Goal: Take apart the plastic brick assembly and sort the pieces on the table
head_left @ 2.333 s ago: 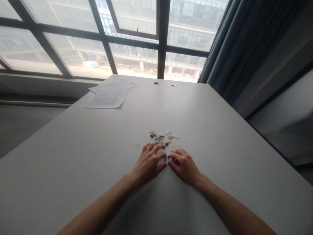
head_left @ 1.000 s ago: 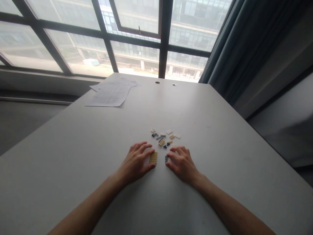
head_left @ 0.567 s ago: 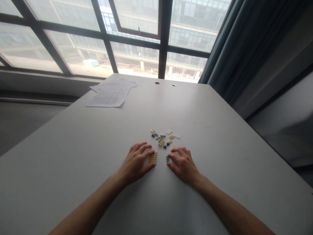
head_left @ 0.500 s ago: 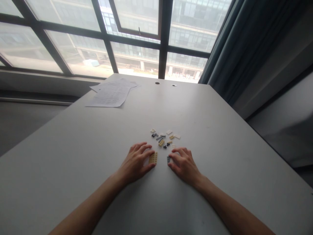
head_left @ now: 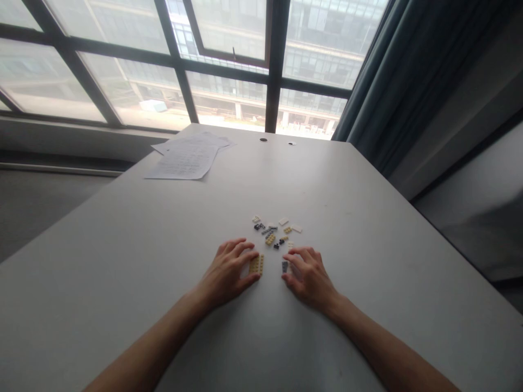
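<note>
Left hand (head_left: 229, 272), lower centre of frame: palm down, fingers half curled and fanned, index tip and thumb closed lightly on the edges of a tan plate (head_left: 256, 264). The plate lies flat on the surface (head_left: 163, 245), studs up, not lifted. Right hand (head_left: 308, 275), just right of it: same posture, thumb and forefinger pinched on a small grey piece (head_left: 285, 266), which also sits on the surface or barely off it; too small to tell which. Plate and grey piece are near each other but apart, with a clear gap of bare surface between them. Both forearms run in from the bottom edge. Just above the hands is a scatter of loose pieces (head_left: 273, 231), tan, white, grey and black, lying singly, none stacked as far as I can see. Progress, my read: very early. Two parts are picked out and in hand, nothing visibly joined, and the whole scatter is unused, so nearly all the putting together is left. Further out, upper left of the surface: a few printed sheets (head_left: 186, 158), overlapping, well apart from the pieces. Two small round holes (head_left: 263, 140) near the far edge, top centre. Beyond that a big framed window (head_left: 229, 65) across the top, with a dark curtain (head_left: 392, 71) at upper right.
</note>
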Demonstrator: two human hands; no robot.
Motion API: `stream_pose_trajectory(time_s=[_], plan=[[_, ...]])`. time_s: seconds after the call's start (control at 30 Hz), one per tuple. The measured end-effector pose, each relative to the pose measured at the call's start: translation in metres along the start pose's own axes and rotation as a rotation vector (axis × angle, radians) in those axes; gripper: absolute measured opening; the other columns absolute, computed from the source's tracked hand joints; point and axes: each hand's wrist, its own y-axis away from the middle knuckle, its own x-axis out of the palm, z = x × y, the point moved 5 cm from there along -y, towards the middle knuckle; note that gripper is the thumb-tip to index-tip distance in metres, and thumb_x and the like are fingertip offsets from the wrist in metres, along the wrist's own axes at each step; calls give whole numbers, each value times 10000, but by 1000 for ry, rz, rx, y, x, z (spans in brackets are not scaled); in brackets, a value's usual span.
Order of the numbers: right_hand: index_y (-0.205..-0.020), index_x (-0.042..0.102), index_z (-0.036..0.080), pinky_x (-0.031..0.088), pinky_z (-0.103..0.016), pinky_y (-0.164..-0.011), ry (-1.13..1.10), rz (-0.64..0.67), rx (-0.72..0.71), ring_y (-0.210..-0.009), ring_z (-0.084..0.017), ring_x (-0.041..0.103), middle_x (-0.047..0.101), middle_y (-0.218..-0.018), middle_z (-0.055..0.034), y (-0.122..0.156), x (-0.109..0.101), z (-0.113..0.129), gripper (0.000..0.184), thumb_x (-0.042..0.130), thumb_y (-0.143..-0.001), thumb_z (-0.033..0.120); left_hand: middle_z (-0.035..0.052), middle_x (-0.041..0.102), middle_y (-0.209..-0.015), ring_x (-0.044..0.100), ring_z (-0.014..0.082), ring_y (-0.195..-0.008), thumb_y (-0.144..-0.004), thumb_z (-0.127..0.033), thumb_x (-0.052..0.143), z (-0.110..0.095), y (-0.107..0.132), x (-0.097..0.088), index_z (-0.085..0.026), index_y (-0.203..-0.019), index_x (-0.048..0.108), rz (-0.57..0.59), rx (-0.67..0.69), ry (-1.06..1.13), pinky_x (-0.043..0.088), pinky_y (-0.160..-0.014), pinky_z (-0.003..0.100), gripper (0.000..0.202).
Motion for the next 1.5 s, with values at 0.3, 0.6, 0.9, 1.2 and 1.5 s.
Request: stream_pose_trajectory(time_s=[0.3,0.6,0.9,1.2,1.5], plan=[[-1194,561,223,297,-435,-992,7,139,-192,-1125,-265,447,596,-1192,-70,-14,13,42,353,600,-854,313,71,576,-1229,417,296,-1234,-799,-434,617,-1,1,-1,-257,-1128,612,10,-5,-11,334,-1017,467,374],[-1146,566,209,282,-420,-993,3,175,-241,-1116,-255,465,621,-1157,-69,-16,18,51,293,577,-871,310,72,581,-1224,414,296,-1242,-806,-431,612,-1,2,-1,-255,-1133,612,5,-3,0,326,-1026,467,371],[-1159,566,203,310,-407,-957,-10,105,-214,-1073,-249,488,619,-1145,-76,-19,19,46,332,619,-847,305,75,587,-1208,430,296,-1223,-810,-436,606,-1,2,-2,-244,-1131,607,-3,7,4,330,-1018,472,374],[-1075,600,212,345,-383,-880,46,-108,103,-1040,-255,513,650,-1085,-63,-63,8,3,298,673,-805,316,88,577,-1231,426,300,-1225,-786,-450,630,-1,3,-4,-233,-1203,551,-18,9,13,324,-1022,479,476],[-907,626,209,335,-386,-890,20,-66,106,-974,-238,530,672,-931,-46,-75,22,5,137,663,-784,256,87,579,-1223,428,300,-1226,-774,-421,645,0,2,-3,-236,-1194,558,-23,6,25,325,-1023,482,467]])
